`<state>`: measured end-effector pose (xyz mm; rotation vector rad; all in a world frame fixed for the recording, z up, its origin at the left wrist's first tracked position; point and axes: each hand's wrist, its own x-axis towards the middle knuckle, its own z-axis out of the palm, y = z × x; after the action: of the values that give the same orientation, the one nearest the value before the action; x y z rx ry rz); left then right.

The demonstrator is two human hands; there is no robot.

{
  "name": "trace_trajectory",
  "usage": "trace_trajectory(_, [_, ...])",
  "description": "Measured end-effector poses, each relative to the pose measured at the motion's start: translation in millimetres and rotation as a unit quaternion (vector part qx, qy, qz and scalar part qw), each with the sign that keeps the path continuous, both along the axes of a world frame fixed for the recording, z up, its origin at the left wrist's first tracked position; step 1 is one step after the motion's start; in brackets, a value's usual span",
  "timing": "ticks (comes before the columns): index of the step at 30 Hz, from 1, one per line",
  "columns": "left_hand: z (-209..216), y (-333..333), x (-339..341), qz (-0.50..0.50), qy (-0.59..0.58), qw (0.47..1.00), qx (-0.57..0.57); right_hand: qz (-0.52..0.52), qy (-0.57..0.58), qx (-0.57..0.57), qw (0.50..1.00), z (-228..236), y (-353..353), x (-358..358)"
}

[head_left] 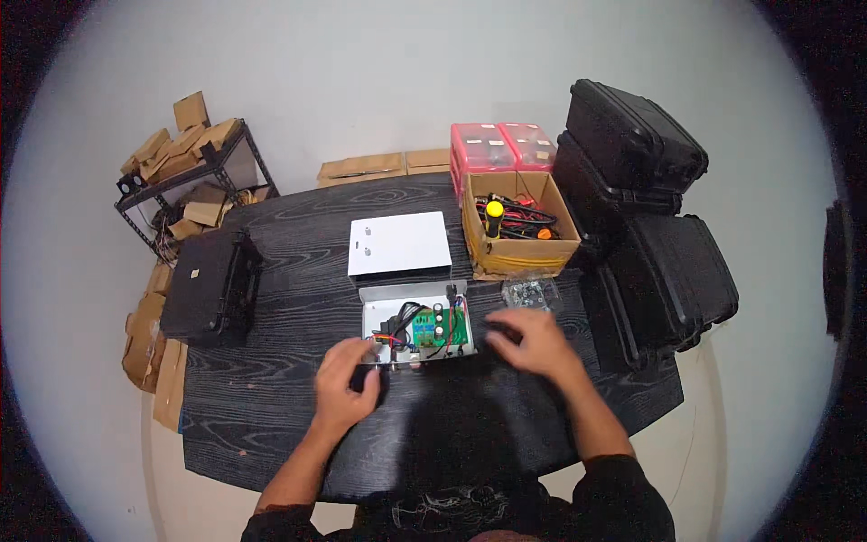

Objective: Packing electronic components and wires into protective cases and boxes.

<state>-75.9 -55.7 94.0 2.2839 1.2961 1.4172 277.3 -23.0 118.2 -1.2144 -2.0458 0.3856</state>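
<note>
An open white metal case (pixel 368 318) lies in the middle of the dark table. Inside it are a green circuit board (pixel 449 331), black cables and some coloured wires. My left hand (pixel 341 384) is at the case's near left corner, fingertips touching its edge and thumb apart from the fingers. Just off the case's right side hovers my right hand (pixel 535 343), its fingers and thumb spread with nothing between them. Directly behind the case sits a white box-shaped cover (pixel 400 242) with small cutouts on its top.
Behind my right hand lies a clear bag of small parts (pixel 531 294). A cardboard box (pixel 524 256) holds cables and a yellow-handled tool (pixel 494 219). Pink bins (pixel 488 149) stand behind it. Black hard cases (pixel 673 280) are stacked at right; another (pixel 203 285) stands at left, near a shelf (pixel 212 167).
</note>
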Motion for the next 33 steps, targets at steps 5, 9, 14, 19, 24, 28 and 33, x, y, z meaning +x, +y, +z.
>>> trace_trajectory(5, [31.0,18.0,77.4,-0.205,-0.093,0.966,-0.124,-0.097,-0.094,-0.103,0.985,9.7,75.1,52.4])
trace_trajectory(9, [28.5,56.6,136.1,-0.274,-0.203,0.895,-0.286,-0.083,-0.167,-0.236,0.954,-11.4,96.1,70.0])
trace_trajectory(14, [-6.2,76.3,142.7,-0.303,-0.316,0.836,-0.330,-0.108,-0.215,-0.142,0.960,-47.1,99.5,74.3])
trace_trajectory(19, [-23.8,84.9,129.6,-0.309,-0.288,0.830,-0.365,-0.128,-0.212,-0.137,0.959,-51.6,96.4,72.3])
trace_trajectory(24, [-26.2,88.9,133.9,-0.311,-0.287,0.822,-0.382,-0.123,-0.244,-0.160,0.949,-42.9,93.5,65.0])
trace_trajectory(28, [-20.0,87.6,133.7,-0.310,-0.247,0.842,-0.367,-0.126,-0.231,-0.182,0.948,-39.3,92.9,63.2])
trace_trajectory(33, [-19.8,86.4,131.9,-0.300,-0.242,0.847,-0.365,-0.115,-0.238,-0.193,0.945,-31.3,93.7,56.7])
